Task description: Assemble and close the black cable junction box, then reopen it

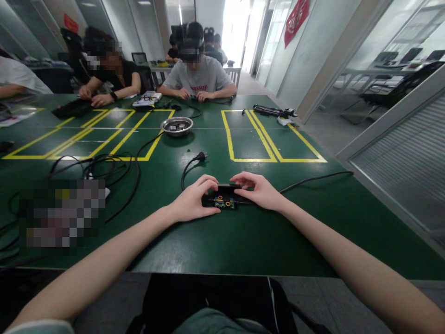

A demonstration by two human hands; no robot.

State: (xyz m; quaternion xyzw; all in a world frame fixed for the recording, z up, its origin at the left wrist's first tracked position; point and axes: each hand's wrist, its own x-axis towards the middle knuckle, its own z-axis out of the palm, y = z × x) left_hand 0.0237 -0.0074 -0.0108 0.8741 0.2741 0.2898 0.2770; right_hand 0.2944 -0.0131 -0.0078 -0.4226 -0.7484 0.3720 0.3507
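Note:
A small black power adapter (225, 198) lies on the green table (243, 232) with its case open, showing a circuit board with coloured parts. My left hand (193, 200) curls round its left end, fingers closed on it. My right hand (259, 189) grips the right end and top edge, fingers bent over the case. A black cable (313, 180) runs from the adapter off to the right. Another black cord with a plug (200, 157) lies just beyond my left hand.
A metal bowl (176, 125) with small parts sits further back. Tangled black cables (104, 169) lie at the left. Yellow tape lines (257, 134) mark boxes on the table. Two people sit at the far edge working, and a black tool (273, 111) lies at the back right.

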